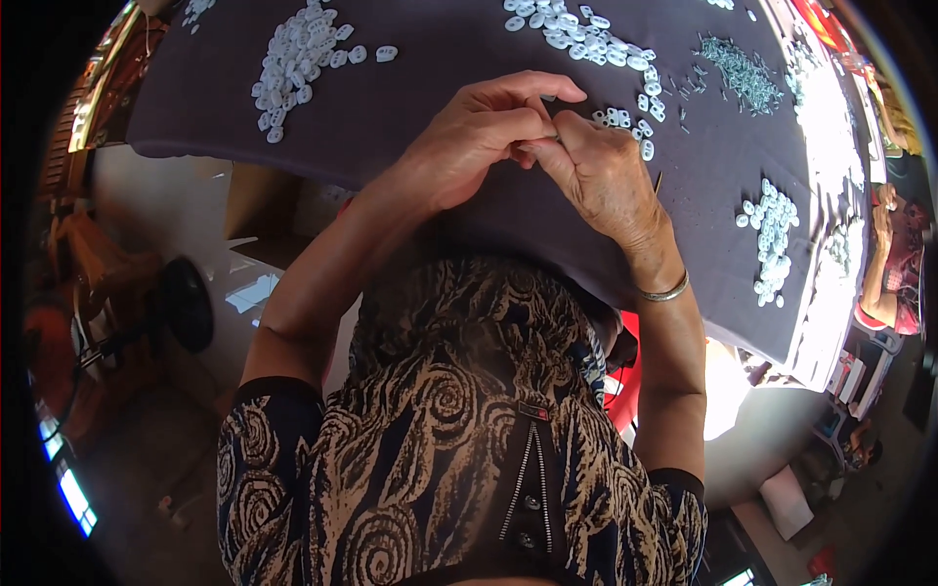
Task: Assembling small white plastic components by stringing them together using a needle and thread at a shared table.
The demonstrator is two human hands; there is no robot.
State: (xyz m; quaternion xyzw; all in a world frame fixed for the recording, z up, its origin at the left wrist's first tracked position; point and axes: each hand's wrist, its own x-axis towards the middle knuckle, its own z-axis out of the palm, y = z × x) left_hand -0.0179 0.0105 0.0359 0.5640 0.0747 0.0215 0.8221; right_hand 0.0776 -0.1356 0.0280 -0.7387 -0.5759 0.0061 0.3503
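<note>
Above the near part of the dark cloth, my two hands meet at the fingertips. My left hand [459, 142] pinches with thumb and fingers, its index finger stretched over toward the right. Curled fingers and thumb of my right hand [606, 181] press in against the same spot. Whatever small piece sits between them is almost wholly hidden by the fingers. Just beyond my right hand lies a small group of white oval plastic pieces with holes [616, 118]. A larger heap of like white pieces [576, 37] spreads farther back.
Another white heap [293, 68] lies at the left on the dark tablecloth [420, 59]. Small greenish-grey screw-like parts [743, 76] are piled at the far right, with small whitish pieces [772, 234] nearer. Another person's arm [879, 264] shows at the right rim. An open cardboard box [259, 205] stands below the table's left edge.
</note>
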